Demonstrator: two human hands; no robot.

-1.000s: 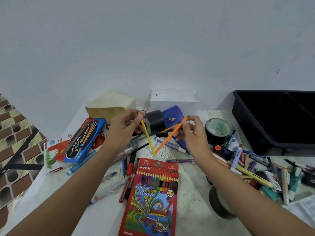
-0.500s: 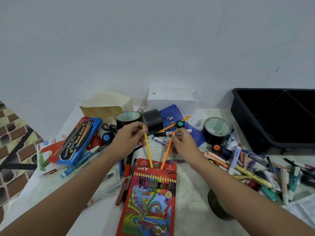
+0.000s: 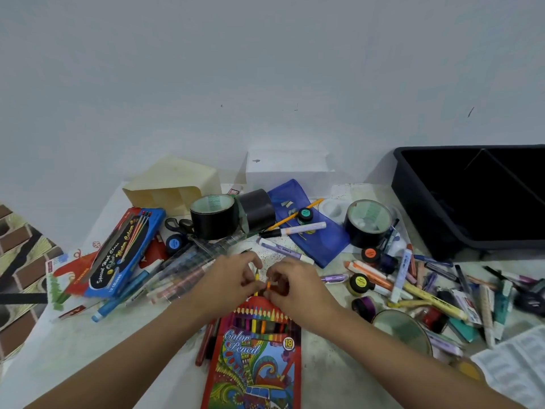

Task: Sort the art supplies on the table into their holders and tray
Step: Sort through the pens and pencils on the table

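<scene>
Left hand [image 3: 227, 280] pinches one yellow pencil [image 3: 257, 275]; right hand [image 3: 298, 287] pinches one orange pencil [image 3: 269, 285].

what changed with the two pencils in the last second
Both hands came down to the colour pencil box mouth. The yellow pencil in the left hand and the orange pencil in the right hand slid into it; only their ends show, each still pinched. Box, tape rolls and black tray stayed put.

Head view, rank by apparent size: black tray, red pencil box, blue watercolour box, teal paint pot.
1. black tray, though cropped
2. red pencil box, nearer the camera, so its lead is unsure
3. blue watercolour box
4. teal paint pot
</scene>
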